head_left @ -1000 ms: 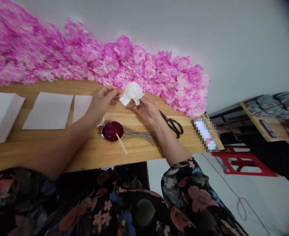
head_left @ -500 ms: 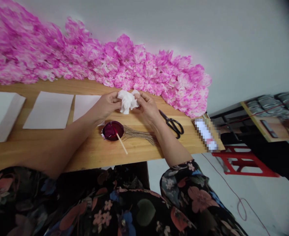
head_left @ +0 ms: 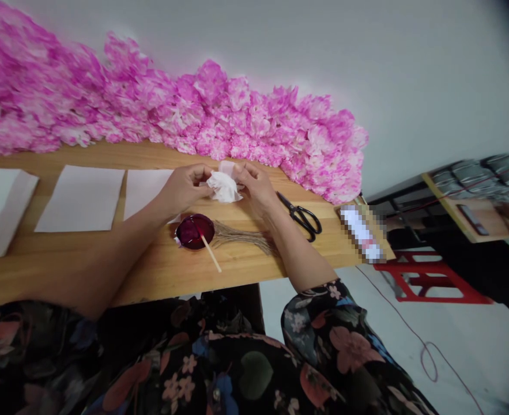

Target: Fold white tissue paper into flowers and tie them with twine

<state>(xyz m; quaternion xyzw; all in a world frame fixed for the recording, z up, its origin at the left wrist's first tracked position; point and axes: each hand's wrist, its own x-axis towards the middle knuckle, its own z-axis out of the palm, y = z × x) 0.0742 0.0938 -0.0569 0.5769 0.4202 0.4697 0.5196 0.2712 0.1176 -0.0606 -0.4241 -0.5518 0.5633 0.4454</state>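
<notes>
Here we are at the ruffled white tissue bundle (head_left: 225,189), up between both hands, just above the wooden surface (head_left: 159,282) and a little short of the pink-and-white paper flowers (head_left: 219,124). The left hand (head_left: 192,183) has thumb and fingers pinched narrow on its left edge; the right hand (head_left: 252,183) pinches the other side, where a flap stands up, thin and see-through. It looks like the layers are being teased apart and fluffed, with part of the bundle bunched and folded.

What does the next move call for? A light fingertip grip, I'd say: one side steady while the other pulls a single layer free, because sheets this thin could easily tear.

Nearer the body sits the dish (head_left: 189,246) of dark magenta liquid, a pale stick (head_left: 211,254) leaning out of it, brown strands (head_left: 243,235) just beside, and black-handled scissors (head_left: 305,219) beyond the right wrist.
</notes>
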